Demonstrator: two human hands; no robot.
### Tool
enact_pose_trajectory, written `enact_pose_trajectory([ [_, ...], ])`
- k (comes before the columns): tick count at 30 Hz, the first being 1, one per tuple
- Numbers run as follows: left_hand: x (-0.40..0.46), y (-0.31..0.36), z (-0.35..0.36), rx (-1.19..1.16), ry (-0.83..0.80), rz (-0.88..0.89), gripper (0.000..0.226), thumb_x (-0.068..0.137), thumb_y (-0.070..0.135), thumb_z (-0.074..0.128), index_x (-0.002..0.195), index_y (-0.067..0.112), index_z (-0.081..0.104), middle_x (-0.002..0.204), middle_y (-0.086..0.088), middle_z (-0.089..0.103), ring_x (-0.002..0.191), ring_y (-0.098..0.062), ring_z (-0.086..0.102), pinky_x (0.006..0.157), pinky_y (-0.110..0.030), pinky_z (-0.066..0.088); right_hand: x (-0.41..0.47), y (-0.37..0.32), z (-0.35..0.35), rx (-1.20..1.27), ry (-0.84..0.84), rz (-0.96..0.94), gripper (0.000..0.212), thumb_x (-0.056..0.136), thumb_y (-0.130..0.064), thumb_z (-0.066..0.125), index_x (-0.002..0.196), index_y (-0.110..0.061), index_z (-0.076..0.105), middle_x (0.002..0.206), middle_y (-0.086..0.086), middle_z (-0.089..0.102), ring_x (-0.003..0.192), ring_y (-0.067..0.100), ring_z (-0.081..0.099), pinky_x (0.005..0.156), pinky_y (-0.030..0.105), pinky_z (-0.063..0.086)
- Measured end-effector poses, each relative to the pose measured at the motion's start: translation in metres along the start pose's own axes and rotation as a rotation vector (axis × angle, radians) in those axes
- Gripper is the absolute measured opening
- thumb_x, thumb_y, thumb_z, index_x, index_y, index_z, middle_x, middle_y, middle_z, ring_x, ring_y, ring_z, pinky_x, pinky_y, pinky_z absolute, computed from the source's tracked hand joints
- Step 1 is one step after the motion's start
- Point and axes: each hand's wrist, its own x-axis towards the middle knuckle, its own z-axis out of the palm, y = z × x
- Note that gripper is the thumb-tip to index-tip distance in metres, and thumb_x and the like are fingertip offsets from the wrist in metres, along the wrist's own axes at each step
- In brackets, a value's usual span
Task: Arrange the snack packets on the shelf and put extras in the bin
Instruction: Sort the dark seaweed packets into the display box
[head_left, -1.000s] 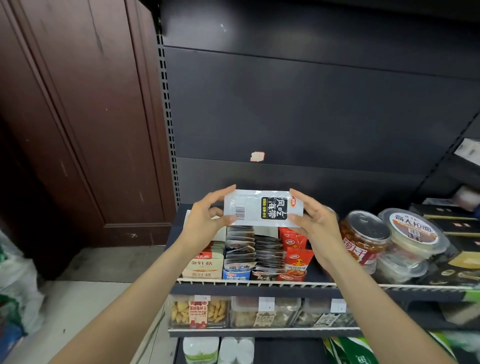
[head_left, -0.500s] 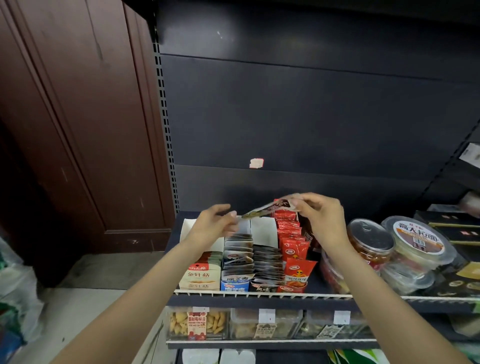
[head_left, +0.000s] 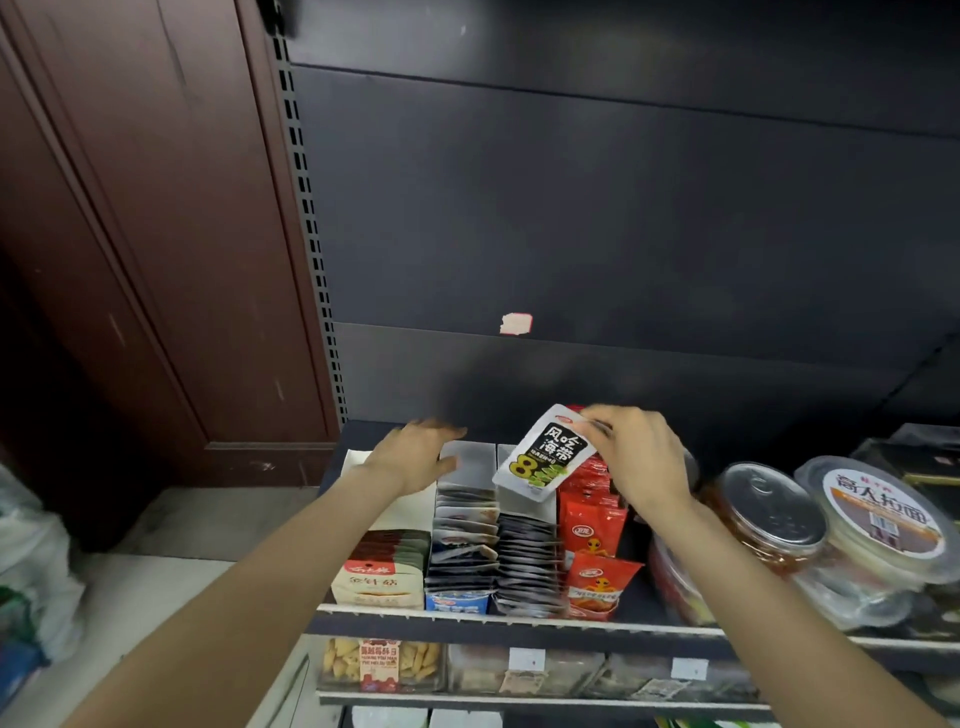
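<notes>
The right hand (head_left: 636, 462) is pinching a white seaweed packet (head_left: 543, 457) in its grip, tilted above the shelf (head_left: 519, 623) rows. The left hand (head_left: 415, 457) is lying flat and released, touching the far boxes

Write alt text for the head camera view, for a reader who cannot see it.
A person's right hand pinches a white and black seaweed snack packet above rows of packets standing on a dark store shelf. The left hand reaches, fingers extended, to the back of the grey packet rows. Red packets and round tubs sit to the right.
</notes>
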Motion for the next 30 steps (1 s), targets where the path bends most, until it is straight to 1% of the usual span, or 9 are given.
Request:
enact_pose_trajectory([
  [3, 0.008, -0.003, -0.001, 0.009, -0.088, 0.011, 0.054, 0.092, 0.044, 0.053, 0.142, 0.030, 0.038, 0.145, 0.002, 0.044, 0.127, -0.022, 0.045, 0.108, -0.040, 0.034, 0.010, -0.002, 0.005, -0.103, -0.058, -0.049, 0.020, 0.095, -0.032, 0.051, 0.102, -0.023, 0.067, 0.093, -0.001, 0.070, 0.088, 0.021, 0.064, 0.067, 0.032, 0.049],
  [6, 0.010, -0.006, -0.002, -0.012, -0.121, 0.027, 0.059, 0.089, 0.046, 0.057, 0.142, 0.028, 0.039, 0.146, 0.002, 0.043, 0.128, -0.021, 0.045, 0.107, -0.038, 0.035, 0.021, -0.001, 0.003, -0.137, -0.067, -0.093, 0.020, 0.096, -0.033, 0.048, 0.096, -0.023, 0.066, 0.088, -0.003, 0.069, 0.085, 0.020, 0.063, 0.066, 0.030, 0.047],
  [10, 0.008, -0.008, -0.001, -0.085, -0.104, 0.025, 0.059, 0.089, 0.055, 0.052, 0.140, 0.027, 0.042, 0.142, 0.000, 0.047, 0.122, -0.021, 0.049, 0.103, -0.035, 0.038, 0.030, -0.002, 0.002, -0.195, -0.090, -0.152, 0.020, 0.096, -0.035, 0.048, 0.100, -0.026, 0.066, 0.093, -0.004, 0.069, 0.086, 0.017, 0.062, 0.069, 0.030, 0.048],
  [13, 0.006, -0.006, -0.002, -0.140, -0.113, 0.012, 0.068, 0.084, 0.068, 0.045, 0.139, 0.028, 0.044, 0.144, 0.003, 0.046, 0.126, -0.020, 0.047, 0.104, -0.037, 0.037, 0.031, -0.006, 0.013, -0.187, -0.146, -0.170, 0.020, 0.095, -0.032, 0.051, 0.106, -0.024, 0.065, 0.102, -0.003, 0.067, 0.092, 0.018, 0.061, 0.072, 0.030, 0.046],
  [15, 0.004, -0.005, -0.004, -0.109, -0.131, 0.025, 0.076, 0.079, 0.073, 0.048, 0.140, 0.028, 0.042, 0.147, 0.005, 0.041, 0.130, -0.018, 0.042, 0.107, -0.038, 0.034, 0.031, -0.008, 0.024, -0.188, -0.197, -0.165, 0.019, 0.094, -0.030, 0.054, 0.108, -0.025, 0.065, 0.104, -0.002, 0.066, 0.094, 0.019, 0.061, 0.071, 0.030, 0.044],
  [18, 0.002, -0.005, -0.005, -0.027, -0.164, 0.047, 0.088, 0.073, 0.075, 0.053, 0.144, 0.027, 0.036, 0.150, 0.005, 0.035, 0.135, -0.018, 0.036, 0.110, -0.040, 0.028, 0.032, -0.007, 0.043, -0.137, -0.274, -0.105, 0.017, 0.093, -0.027, 0.056, 0.108, -0.026, 0.063, 0.101, -0.003, 0.068, 0.093, 0.017, 0.061, 0.072, 0.028, 0.045],
  [22, 0.000, -0.004, -0.005, -0.026, -0.160, 0.043, 0.090, 0.072, 0.074, 0.057, 0.145, 0.028, 0.031, 0.151, 0.005, 0.034, 0.136, -0.018, 0.035, 0.110, -0.041, 0.025, 0.033, -0.002, 0.063, -0.032, -0.360, -0.068, 0.018, 0.093, -0.020, 0.056, 0.109, -0.023, 0.063, 0.104, -0.003, 0.069, 0.095, 0.014, 0.063, 0.075, 0.028, 0.047],
  [25, -0.001, -0.002, -0.005, -0.017, -0.154, 0.050, 0.092, 0.073, 0.072, 0.057, 0.147, 0.028, 0.027, 0.152, 0.003, 0.033, 0.136, -0.019, 0.035, 0.110, -0.042, 0.026, 0.033, 0.001, 0.075, -0.050, -0.356, -0.094, 0.020, 0.094, -0.017, 0.054, 0.111, -0.021, 0.064, 0.106, 0.000, 0.067, 0.096, 0.016, 0.061, 0.078, 0.030, 0.050],
  [30, -0.001, -0.002, -0.006, -0.006, -0.165, 0.041, 0.091, 0.074, 0.073, 0.056, 0.147, 0.028, 0.026, 0.151, 0.003, 0.034, 0.135, -0.020, 0.036, 0.109, -0.042, 0.027, 0.037, 0.000, 0.085, -0.055, -0.266, -0.085, 0.020, 0.094, -0.018, 0.054, 0.110, -0.021, 0.065, 0.104, 0.001, 0.061, 0.094, 0.016, 0.058, 0.072, 0.025, 0.043],
])
